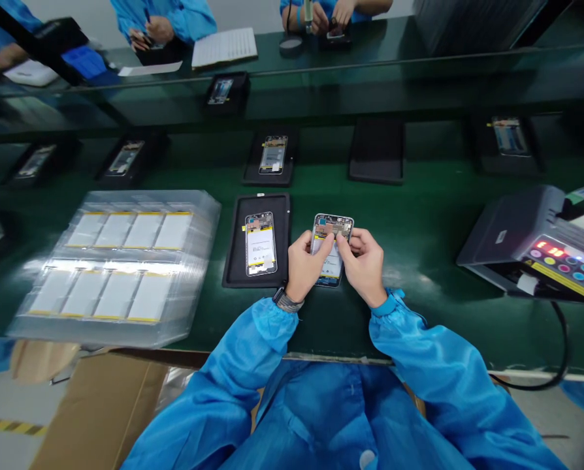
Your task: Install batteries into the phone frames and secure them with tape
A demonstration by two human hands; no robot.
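An opened phone point(332, 267), its circuit board and white battery showing, is held between my two hands over the green bench. My left hand point(306, 261) grips its left edge, thumb pressed on the inside near the battery's top. On the other side my right hand point(364, 264) has its thumb beside the left one and its fingers curled at the right edge. Just left of my hands a second opened phone point(261, 245) lies in a black tray point(233, 264). What lies under my thumbs is hidden.
Stacked clear plastic trays point(201, 261) with several white batteries stand at the left. At the right sits a tape dispenser point(532, 241) with a lit display. Farther back are a bare black tray point(377, 150) and another tray with a phone point(274, 155). Co-workers' hands point(341, 13) show across the bench.
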